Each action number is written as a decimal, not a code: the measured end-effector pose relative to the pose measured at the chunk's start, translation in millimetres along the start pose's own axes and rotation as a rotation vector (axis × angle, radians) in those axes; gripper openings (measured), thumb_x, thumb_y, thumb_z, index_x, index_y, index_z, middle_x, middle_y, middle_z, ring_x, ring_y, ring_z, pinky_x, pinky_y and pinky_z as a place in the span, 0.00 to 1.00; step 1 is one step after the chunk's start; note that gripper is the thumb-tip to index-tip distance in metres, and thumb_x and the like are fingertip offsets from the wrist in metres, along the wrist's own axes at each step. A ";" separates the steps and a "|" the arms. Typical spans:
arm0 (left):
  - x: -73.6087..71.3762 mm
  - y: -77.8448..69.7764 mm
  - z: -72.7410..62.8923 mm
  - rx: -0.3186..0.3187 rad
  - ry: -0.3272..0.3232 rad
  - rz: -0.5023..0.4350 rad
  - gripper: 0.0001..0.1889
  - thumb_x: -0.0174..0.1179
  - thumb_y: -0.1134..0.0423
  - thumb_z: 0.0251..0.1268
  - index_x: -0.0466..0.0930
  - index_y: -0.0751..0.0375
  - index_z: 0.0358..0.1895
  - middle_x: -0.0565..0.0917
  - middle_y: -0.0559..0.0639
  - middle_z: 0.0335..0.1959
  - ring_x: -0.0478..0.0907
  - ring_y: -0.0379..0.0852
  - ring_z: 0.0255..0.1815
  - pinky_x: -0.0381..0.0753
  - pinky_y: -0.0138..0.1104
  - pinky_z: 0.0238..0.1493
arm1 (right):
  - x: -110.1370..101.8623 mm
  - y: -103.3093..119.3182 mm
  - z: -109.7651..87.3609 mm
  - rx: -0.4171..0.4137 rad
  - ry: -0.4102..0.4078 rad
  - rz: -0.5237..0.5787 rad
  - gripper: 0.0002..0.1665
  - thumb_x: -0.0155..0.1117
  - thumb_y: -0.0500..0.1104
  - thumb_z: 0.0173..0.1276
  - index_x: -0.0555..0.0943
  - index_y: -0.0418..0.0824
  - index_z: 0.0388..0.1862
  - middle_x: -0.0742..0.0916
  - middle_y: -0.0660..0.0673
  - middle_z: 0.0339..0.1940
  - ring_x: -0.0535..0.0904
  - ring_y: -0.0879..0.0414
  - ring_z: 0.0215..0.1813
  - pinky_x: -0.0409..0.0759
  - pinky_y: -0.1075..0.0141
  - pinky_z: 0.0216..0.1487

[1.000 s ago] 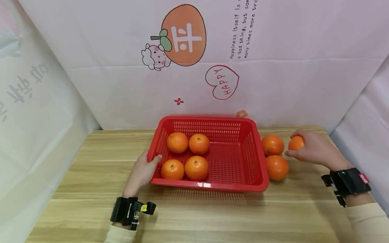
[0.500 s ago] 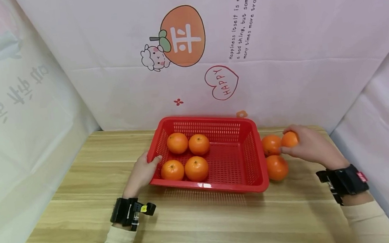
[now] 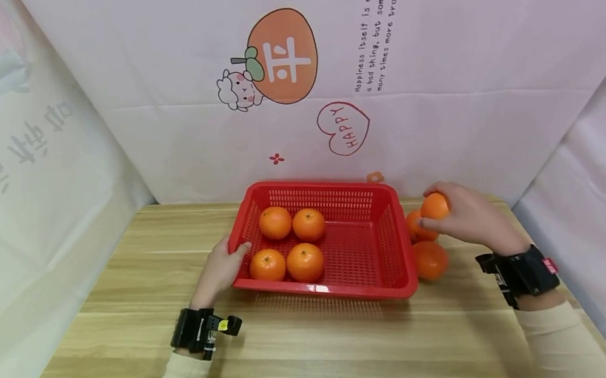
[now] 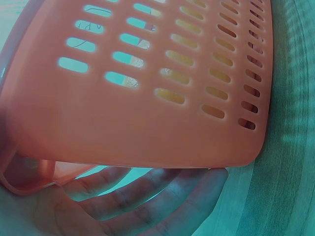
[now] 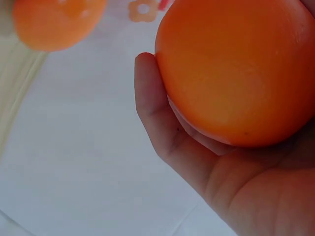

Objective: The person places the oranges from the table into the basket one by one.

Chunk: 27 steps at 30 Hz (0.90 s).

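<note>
Orange (image 3: 436, 205) | right grip (image 3: 470, 217): curled around it | left grip (image 3: 220, 272): holding red basket (image 3: 357, 291) by its rim

Looks like glossy plastic for basket (image 3: 340, 290), smooth shine on oranges (image 3: 305, 263), grained wood for counter (image 3: 297, 360), matt cloth for backdrop (image 3: 448, 47).

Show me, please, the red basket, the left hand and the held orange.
Red basket (image 3: 350, 254), head view: bare floor.
Left hand (image 3: 219, 272), head view: its back.
Held orange (image 5: 236, 73), right wrist view: its visible middle.
</note>
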State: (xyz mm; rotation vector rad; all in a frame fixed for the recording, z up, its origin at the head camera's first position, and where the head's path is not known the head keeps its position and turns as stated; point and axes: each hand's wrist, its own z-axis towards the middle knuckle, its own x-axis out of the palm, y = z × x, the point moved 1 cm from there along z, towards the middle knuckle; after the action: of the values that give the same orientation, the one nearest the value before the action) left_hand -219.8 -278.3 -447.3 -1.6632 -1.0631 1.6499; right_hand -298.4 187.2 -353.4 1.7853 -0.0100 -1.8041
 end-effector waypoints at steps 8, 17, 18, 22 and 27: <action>1.0 1.0 1.1 -0.001 -0.001 -0.005 0.25 0.52 0.52 0.82 0.72 0.63 0.71 0.86 0.63 0.56 0.85 0.49 0.42 0.80 0.34 0.43 | -2.2 18.6 7.2 0.013 -0.002 0.044 0.34 0.75 0.56 0.67 0.78 0.37 0.62 0.86 0.38 0.49 0.81 0.45 0.44 0.80 0.61 0.36; -0.3 0.7 1.0 0.005 -0.008 0.017 0.24 0.52 0.52 0.83 0.72 0.64 0.70 0.86 0.63 0.55 0.85 0.50 0.42 0.79 0.34 0.43 | -0.9 38.1 15.0 -0.011 -0.010 0.093 0.33 0.75 0.59 0.66 0.78 0.40 0.61 0.85 0.39 0.49 0.81 0.45 0.46 0.81 0.62 0.37; -0.2 1.0 1.3 0.003 -0.008 0.017 0.24 0.52 0.52 0.83 0.72 0.63 0.71 0.86 0.63 0.55 0.85 0.50 0.43 0.79 0.34 0.43 | -0.5 40.5 16.2 -0.019 -0.013 0.096 0.32 0.75 0.59 0.66 0.78 0.41 0.60 0.86 0.40 0.48 0.81 0.45 0.46 0.81 0.61 0.38; -0.5 0.4 1.2 0.010 -0.007 0.022 0.24 0.52 0.52 0.83 0.72 0.64 0.71 0.86 0.63 0.55 0.84 0.50 0.43 0.79 0.34 0.43 | 2.3 50.9 21.6 -0.050 -0.018 0.111 0.30 0.76 0.57 0.66 0.80 0.43 0.59 0.87 0.42 0.48 0.82 0.46 0.46 0.83 0.60 0.40; 0.2 1.5 0.8 0.005 -0.007 0.018 0.24 0.52 0.51 0.83 0.72 0.63 0.70 0.86 0.63 0.54 0.84 0.49 0.42 0.79 0.34 0.43 | 6.9 65.1 29.5 -0.078 -0.030 0.123 0.30 0.77 0.55 0.65 0.80 0.43 0.60 0.87 0.43 0.52 0.82 0.47 0.48 0.86 0.56 0.44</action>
State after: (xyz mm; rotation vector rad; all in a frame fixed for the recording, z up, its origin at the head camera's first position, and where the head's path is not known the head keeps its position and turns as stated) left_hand -220.3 -279.0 -448.7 -1.6690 -1.0500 1.6698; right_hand -298.9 119.2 -330.4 1.6669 -0.0592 -1.7201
